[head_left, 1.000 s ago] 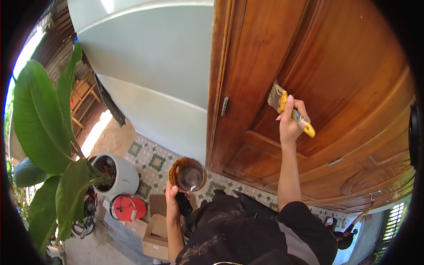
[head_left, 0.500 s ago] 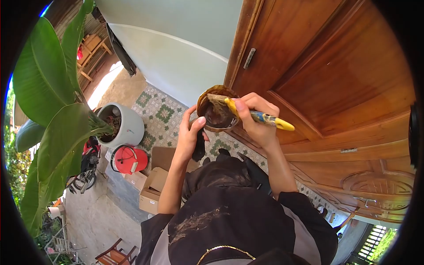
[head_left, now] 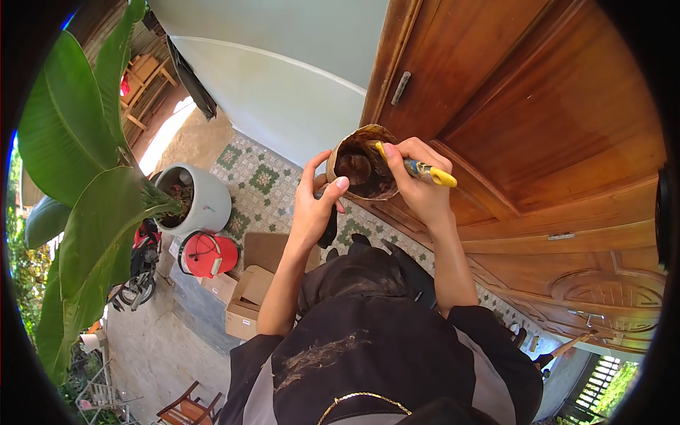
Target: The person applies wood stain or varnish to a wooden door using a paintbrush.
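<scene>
My left hand (head_left: 319, 200) grips a round, stained can (head_left: 331, 167) by its side, thumb near the rim. Dark brown liquid (head_left: 372, 185) shows inside, and the can's mouth tilts toward me. In my right hand (head_left: 419, 177) is a paintbrush (head_left: 433, 174) with a yellow, paint-smeared handle, fingers closed around it. Its bristle end reaches into the can against the inner wall, and the bristles are partly hidden. Just beyond my right hand stands a glossy brown wooden door (head_left: 559, 134).
A grey planter (head_left: 212, 205) with a large-leaved plant (head_left: 71, 106) stands left. Below it are a red bucket (head_left: 221, 256) and an open cardboard box (head_left: 244, 319) on the floor. A pale wall (head_left: 283, 78) meets the door frame, and patterned tiles (head_left: 265, 180) run beneath my hands.
The brush has gone deeper into the can; its bristles lay across the rim before. The can has shifted slightly right and its mouth now faces me more.
</scene>
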The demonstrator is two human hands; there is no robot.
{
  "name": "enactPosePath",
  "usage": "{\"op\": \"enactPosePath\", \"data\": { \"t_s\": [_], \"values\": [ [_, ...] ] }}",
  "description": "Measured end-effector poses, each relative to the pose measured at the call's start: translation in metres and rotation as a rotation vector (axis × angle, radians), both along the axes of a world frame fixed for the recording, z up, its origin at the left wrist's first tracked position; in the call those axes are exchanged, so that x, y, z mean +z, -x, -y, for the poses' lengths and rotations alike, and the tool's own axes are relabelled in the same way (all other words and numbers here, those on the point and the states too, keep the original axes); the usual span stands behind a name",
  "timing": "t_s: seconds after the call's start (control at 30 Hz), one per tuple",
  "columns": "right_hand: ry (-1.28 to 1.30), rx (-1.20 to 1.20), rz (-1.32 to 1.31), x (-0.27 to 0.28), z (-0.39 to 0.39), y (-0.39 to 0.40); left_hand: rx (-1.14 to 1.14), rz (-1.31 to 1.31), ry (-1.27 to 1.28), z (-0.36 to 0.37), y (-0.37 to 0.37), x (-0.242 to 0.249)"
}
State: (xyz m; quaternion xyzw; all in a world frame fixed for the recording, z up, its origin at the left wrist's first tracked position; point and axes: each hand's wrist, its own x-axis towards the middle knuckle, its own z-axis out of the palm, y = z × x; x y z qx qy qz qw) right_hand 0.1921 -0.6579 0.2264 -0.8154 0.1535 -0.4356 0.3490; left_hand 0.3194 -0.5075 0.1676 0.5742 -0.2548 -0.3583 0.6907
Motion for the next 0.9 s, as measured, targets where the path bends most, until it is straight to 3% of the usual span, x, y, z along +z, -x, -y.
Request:
{"op": "enactPosePath", "data": {
  "t_s": [0.17, 0.27, 0.37, 0.53, 0.63, 0.67, 0.77, 0.83, 0.9],
  "values": [
    [0.005, -0.018, 0.015, 0.000, -0.003, 0.001, 0.001, -0.021, 0.025, 0.001, -0.002, -0.001],
    [0.013, 0.012, 0.200, 0.002, -0.004, 0.001, -0.001, -0.043, 0.003, 0.000, -0.006, -0.008],
    [-0.003, -0.011, 0.098, 0.007, -0.003, 0.003, 0.002, -0.032, -0.028, 0.001, -0.009, -0.012],
    [-0.435, -0.035, -0.045, 0.002, -0.003, 0.003, -0.003, -0.063, -0.063, 0.003, -0.010, -0.028],
    [-0.494, -0.026, -0.072, 0.001, -0.003, 0.004, -0.015, -0.061, -0.092, 0.005, -0.010, -0.033],
    [-0.315, -0.081, -0.017, -0.011, 0.002, 0.001, -0.018, -0.069, -0.104, 0.005, -0.009, -0.035],
    [-0.364, -0.095, -0.056, -0.004, 0.001, 0.007, -0.032, -0.076, -0.110, 0.007, -0.006, -0.039],
    [-0.224, -0.147, -0.024, -0.003, 0.003, 0.007, -0.033, -0.068, -0.123, 0.008, -0.005, -0.036],
    [-0.477, -0.121, -0.183, 0.007, 0.001, 0.014, -0.050, -0.080, -0.142, 0.010, -0.003, -0.036]
  ]
}}
